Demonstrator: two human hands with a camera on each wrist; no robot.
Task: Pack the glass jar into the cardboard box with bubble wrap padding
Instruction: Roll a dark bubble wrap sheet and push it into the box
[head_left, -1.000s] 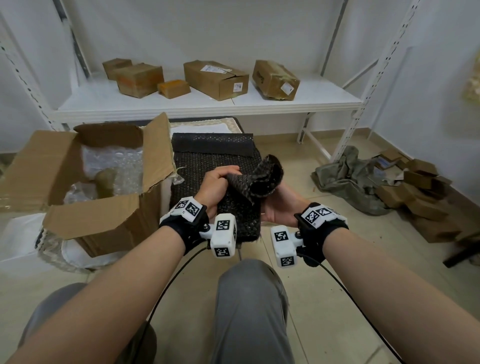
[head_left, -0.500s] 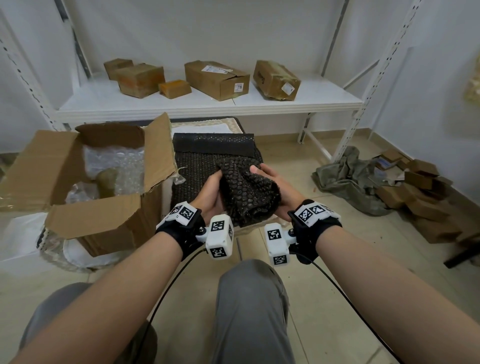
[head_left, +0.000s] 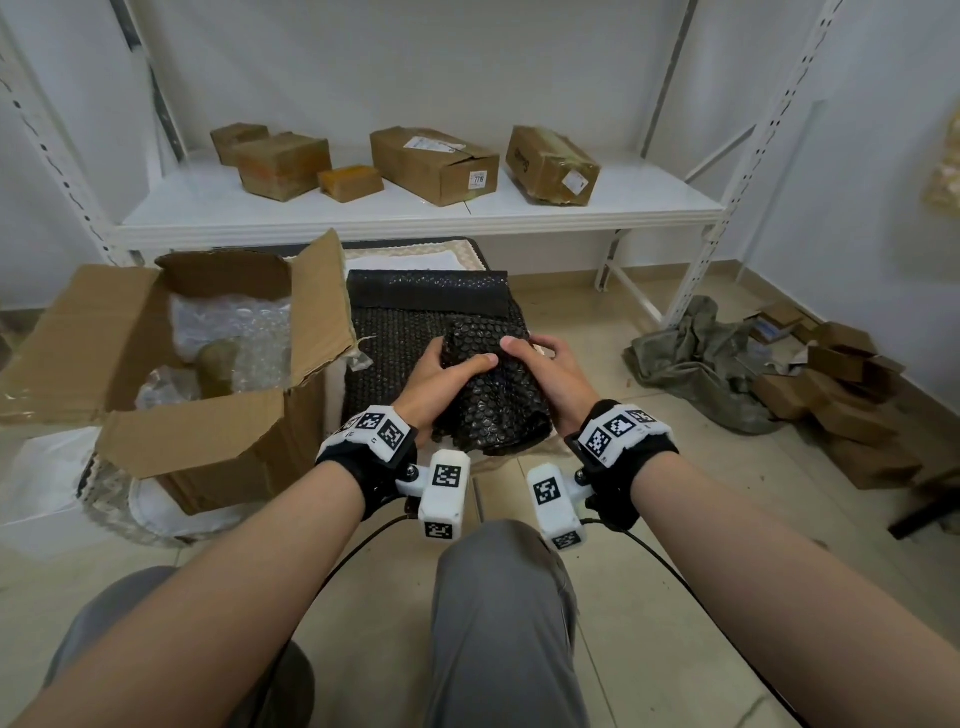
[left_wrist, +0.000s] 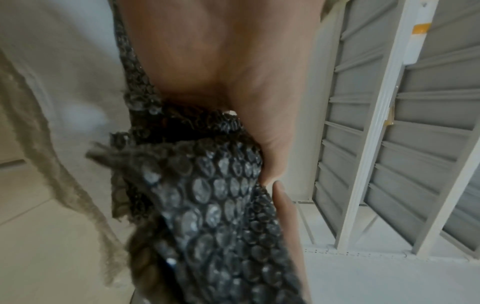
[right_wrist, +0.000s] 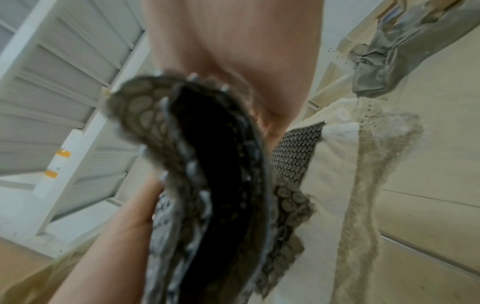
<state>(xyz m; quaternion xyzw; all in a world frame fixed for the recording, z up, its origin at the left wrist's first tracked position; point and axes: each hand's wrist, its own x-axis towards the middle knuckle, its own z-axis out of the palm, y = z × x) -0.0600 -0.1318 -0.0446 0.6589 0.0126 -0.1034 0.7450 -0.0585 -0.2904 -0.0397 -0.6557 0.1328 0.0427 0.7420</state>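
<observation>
From the head view, the left hand (head_left: 434, 371) and right hand (head_left: 553, 371) both clasp a folded black bubble wrap bundle (head_left: 493, 405), its long axis running away from the person. The open cardboard box (head_left: 202, 441) sits left, nearer the left hand; an object that may be the glass jar (head_left: 217, 358) rests inside on clear bubble wrap (head_left: 244, 332).

The left wrist view shows fingers (left_wrist: 262, 131) curled onto the bundle's side.

The right wrist view shows the wrap's open fold below the palm (right_wrist: 233, 51); its fingers are hidden.
</observation>
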